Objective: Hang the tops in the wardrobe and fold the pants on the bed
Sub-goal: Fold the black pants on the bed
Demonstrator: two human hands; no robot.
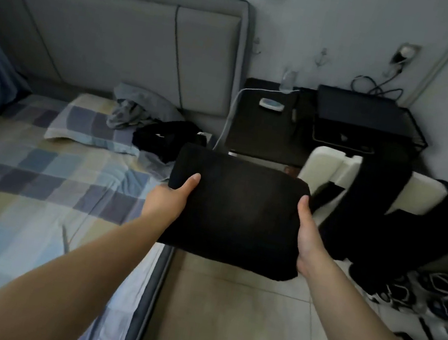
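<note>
A dim bedroom is surrounding me, checked bed (39,168) lying at nine o'clock. My left hand (167,199) and right hand (309,237) are gripping the folded black pants (236,213) over the bed's edge; next, I judge, is setting them flat on the mattress.

The folded black pants (235,210) look like soft, matt cloth. The checked blue-and-yellow bedsheet (22,180) is thin woven fabric, slightly creased. The grey padded headboard (114,38) appears smooth upholstery. The pale floor tiles (236,320) are glossy, reflecting light.
</note>
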